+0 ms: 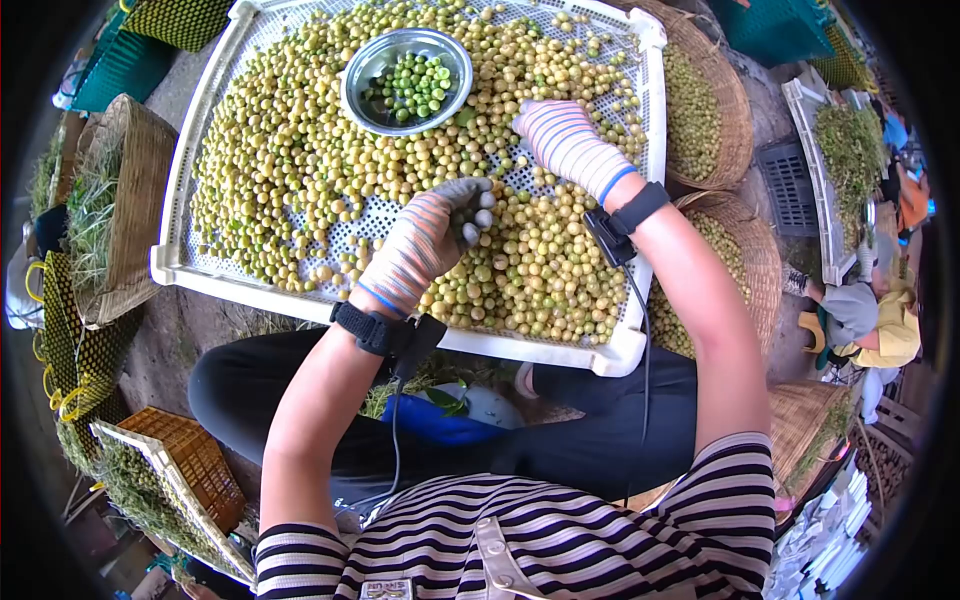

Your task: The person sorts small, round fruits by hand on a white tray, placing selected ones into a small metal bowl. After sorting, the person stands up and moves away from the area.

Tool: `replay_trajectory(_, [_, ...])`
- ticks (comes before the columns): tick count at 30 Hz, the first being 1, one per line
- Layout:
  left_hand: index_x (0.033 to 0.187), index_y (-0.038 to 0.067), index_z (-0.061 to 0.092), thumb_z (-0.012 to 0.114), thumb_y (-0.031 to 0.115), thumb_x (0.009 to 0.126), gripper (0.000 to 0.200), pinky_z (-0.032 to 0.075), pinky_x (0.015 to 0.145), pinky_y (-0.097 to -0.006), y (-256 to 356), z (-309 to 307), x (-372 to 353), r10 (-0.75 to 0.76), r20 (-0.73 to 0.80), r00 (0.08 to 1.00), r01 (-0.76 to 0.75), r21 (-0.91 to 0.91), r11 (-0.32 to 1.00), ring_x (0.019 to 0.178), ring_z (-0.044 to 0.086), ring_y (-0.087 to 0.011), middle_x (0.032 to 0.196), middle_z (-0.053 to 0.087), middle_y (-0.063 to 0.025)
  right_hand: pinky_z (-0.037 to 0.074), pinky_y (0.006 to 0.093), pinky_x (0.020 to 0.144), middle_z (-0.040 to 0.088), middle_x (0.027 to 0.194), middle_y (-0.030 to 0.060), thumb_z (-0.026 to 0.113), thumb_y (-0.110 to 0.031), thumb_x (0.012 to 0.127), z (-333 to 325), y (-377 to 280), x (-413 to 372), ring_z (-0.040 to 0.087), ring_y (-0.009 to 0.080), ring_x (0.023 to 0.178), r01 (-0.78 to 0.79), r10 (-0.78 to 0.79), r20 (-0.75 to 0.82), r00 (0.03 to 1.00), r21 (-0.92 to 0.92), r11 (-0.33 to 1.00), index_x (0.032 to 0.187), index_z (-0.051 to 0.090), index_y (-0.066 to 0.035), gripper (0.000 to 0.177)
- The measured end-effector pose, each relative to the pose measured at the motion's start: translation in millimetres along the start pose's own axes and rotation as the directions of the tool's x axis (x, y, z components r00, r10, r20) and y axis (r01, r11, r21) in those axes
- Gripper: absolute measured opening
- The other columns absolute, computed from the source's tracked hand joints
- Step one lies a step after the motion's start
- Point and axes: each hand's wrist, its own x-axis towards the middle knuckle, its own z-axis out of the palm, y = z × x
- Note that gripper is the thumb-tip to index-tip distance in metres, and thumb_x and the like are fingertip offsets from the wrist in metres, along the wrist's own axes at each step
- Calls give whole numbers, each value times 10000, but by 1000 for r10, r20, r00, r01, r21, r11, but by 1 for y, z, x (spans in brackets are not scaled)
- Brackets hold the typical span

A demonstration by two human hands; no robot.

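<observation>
The yellow-green fruits lay loose in the white tray, covering most of it from L edge to R edge, w/ a dense group twd the near-R corner. A metal bowl stood among them nr the middle of the far edge, w/ greener fruits inside.

The L hand, in a striped glove, was btwn the tray's centre and near edge. Its fingers were bent twd the thumb; if they held a fruit, I cannot tell. The R hand, also gloved, was over the R half, fingers pointing twd the L edge; their tips were partly hidden, so I cannot tell if they grasped smth.

Btwn the hands there was some open room for moving, above fruits and patches of perforated floor. A wider patch showed to the L of the L hand. The L wrist crossed the near edge, the R wrist the R edge.

Dark trousers were below the near edge, on grey ground. Beyond the R edge, v. close, were two woven baskets w/ similar fruits, then a dark crate. Outside the L edge stood a basket w/ grass; past the near-L corner, an orange-brown crate. Farther R, a person in yellow was seated.
</observation>
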Motion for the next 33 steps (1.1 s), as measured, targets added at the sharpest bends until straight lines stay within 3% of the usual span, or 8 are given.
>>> replay_trajectory(3, [1055, 17, 572, 482, 177, 924, 226, 407, 530, -177, -3, -6, 3, 3, 30, 1000, -4, 13, 1000, 670, 552, -102, 834, 604, -14, 514, 374, 705, 649, 859, 138, 594, -188, 798, -18, -5, -14, 635, 283, 770, -89, 70, 82, 994, 265, 960, 874, 682, -85, 155])
replay_trajectory(7, [1008, 38, 591, 471, 220, 938, 229, 409, 498, -211, -3, -2, 4, -20, 54, 998, 22, -35, 999, 617, 543, -114, 781, 609, -15, 500, 276, 713, 673, 781, 52, 653, -115, 798, 10, -12, -24, 610, 114, 729, -52, -36, 68, 997, 940, 338, 917, 677, -23, 152])
replay_trajectory(13, [923, 85, 585, 531, 252, 920, 176, 402, 478, -205, -3, -3, -3, -71, 10, 997, 71, -212, 975, 594, 532, -112, 735, 591, -7, 503, 267, 716, 690, 828, 67, 679, -107, 787, -11, -38, -44, 623, 107, 745, 29, -58, -30, 998, 1000, -8, 921, 688, -13, 164])
replay_trajectory(16, [969, 73, 584, 592, 225, 885, 174, 427, 489, -188, -13, -23, 3, -79, 126, 989, 115, -312, 943, 627, 552, -111, 779, 604, -16, 505, 323, 661, 655, 759, 89, 693, -225, 728, -20, -53, -49, 635, 210, 675, 181, 59, -252, 966, 822, 540, 907, 672, -80, 232])
replay_trajectory(21, [916, 80, 585, 577, 229, 896, 150, 414, 471, -187, -16, -13, -8, -66, -55, 996, 47, -304, 951, 596, 531, -104, 733, 588, -1, 477, 314, 622, 612, 724, 67, 667, -167, 750, -26, -65, -53, 583, 157, 662, 301, -6, -431, 902, 618, 726, 827, 624, -27, 166])
replay_trajectory(25, [909, 61, 576, 557, 186, 898, 126, 405, 486, -200, -13, -12, -16, -54, 16, 998, 57, -332, 942, 626, 547, -127, 772, 590, -20, 435, 265, 547, 593, 668, 4, 649, -148, 774, -18, -50, -45, 514, 80, 585, -13, 84, 16, 996, 999, -31, 795, 639, -35, 115])
replay_trajectory(28, [936, 47, 579, 527, 161, 863, 145, 418, 544, -246, -5, -14, -20, -81, 6, 997, 81, -235, 969, 672, 575, -169, 815, 605, -44, 490, 314, 668, 640, 717, 96, 626, -253, 778, -11, -30, -21, 612, 191, 666, -175, 208, 61, 976, 788, 590, 836, 663, -116, 153])
replay_trajectory(33, [977, 14, 579, 547, 154, 832, 204, 435, 576, -239, 1, -19, -22, 77, 57, 995, -72, -85, 994, 689, 559, -162, 845, 614, -64, 493, 423, 766, 652, 896, 153, 572, -358, 819, -20, -52, -10, 626, 311, 853, -113, 70, 115, 991, 434, 894, 918, 667, -112, 281])
